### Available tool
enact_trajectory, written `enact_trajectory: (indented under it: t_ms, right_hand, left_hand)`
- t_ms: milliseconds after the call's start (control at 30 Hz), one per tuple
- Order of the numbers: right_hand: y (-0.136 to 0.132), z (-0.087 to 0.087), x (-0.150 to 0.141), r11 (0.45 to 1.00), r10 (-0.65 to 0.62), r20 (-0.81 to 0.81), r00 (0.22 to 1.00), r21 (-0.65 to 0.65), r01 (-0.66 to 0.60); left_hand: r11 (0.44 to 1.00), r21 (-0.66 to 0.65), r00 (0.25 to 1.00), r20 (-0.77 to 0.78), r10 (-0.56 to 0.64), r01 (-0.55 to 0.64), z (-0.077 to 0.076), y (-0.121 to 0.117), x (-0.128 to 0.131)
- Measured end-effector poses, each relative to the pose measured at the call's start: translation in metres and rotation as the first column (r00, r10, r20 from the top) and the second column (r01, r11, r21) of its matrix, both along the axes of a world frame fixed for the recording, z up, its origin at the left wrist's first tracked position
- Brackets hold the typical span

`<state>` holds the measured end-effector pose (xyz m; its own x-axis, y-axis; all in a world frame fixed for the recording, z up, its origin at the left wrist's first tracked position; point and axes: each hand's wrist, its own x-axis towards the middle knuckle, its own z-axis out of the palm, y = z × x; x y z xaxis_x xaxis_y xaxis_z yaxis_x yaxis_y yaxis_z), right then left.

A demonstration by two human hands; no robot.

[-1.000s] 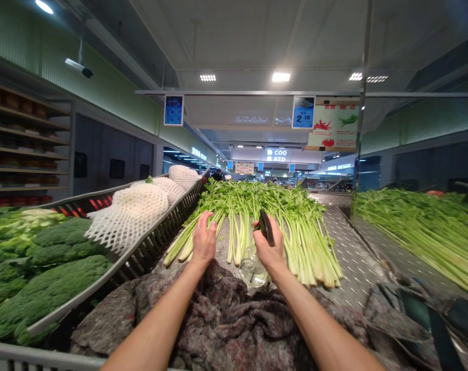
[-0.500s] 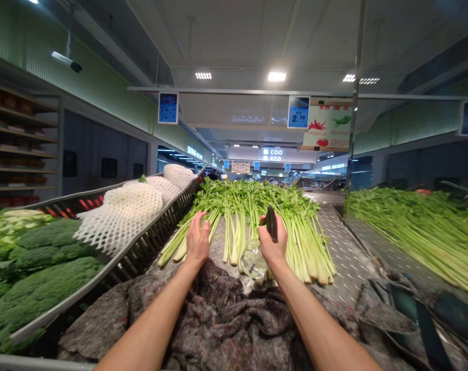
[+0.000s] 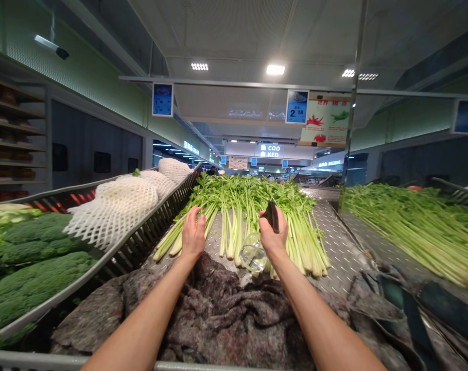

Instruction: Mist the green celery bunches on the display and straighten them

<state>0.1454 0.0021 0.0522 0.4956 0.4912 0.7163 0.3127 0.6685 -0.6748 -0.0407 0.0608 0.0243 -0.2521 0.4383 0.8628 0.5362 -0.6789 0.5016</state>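
My right hand (image 3: 273,231) is closed round the black trigger head of a clear spray bottle (image 3: 254,256). The bottle's see-through body hangs below and to the left of the fist, in front of the celery stalks. Fingers up and slightly bent, my left hand (image 3: 193,233) is open with nothing in it, over the left part of the celery (image 3: 249,201). The celery lies in a wide bed, leaves at the far side and pale cut ends towards me.
A crumpled grey-brown felt blanket (image 3: 226,319) lies along the near edge. On the left, a black slatted divider (image 3: 141,232) separates broccoli (image 3: 40,273) and vegetables in white foam nets (image 3: 121,206). A mirror panel (image 3: 411,226) stands on the right, beside the metal tread-plate shelf (image 3: 336,242).
The view has shifted slightly, so the scene sits a little higher and further left. My right hand keeps hold of the spray bottle; my left hand stays open.
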Motion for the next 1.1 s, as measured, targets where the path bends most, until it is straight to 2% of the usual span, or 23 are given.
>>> enact_trajectory:
  t_ms: [367,533,667,800,967,1100]
  right_hand:
    - [-0.002,-0.002,0.001,1.0,-0.004,0.033,0.999,-0.03,0.005]
    - [-0.007,0.003,0.026,0.996,-0.08,0.101,0.992,-0.042,0.084]
    - [-0.007,-0.004,0.046,0.986,-0.159,0.104,0.982,-0.039,0.163]
    - [-0.003,-0.012,0.049,0.989,-0.125,0.067,0.99,-0.065,0.129]
    - [-0.006,-0.008,0.045,0.996,-0.087,0.039,0.995,-0.03,0.088]
    - [-0.007,-0.005,0.048,0.994,-0.105,0.039,0.994,-0.028,0.106]
  left_hand:
    - [1.0,0.007,1.0,0.022,-0.012,0.012,0.002,0.001,-0.001]
    - [1.0,0.003,0.999,0.028,-0.021,0.021,0.001,0.003,0.002]
    - [1.0,0.002,0.999,-0.024,-0.025,0.025,0.0,0.001,0.005]
    - [1.0,-0.006,0.999,-0.04,-0.008,0.008,0.0,-0.001,0.006]
    - [1.0,-0.009,0.998,-0.056,0.011,-0.011,0.001,-0.002,0.005]
    - [0.999,-0.003,0.995,-0.091,0.047,-0.048,0.003,-0.005,0.007]
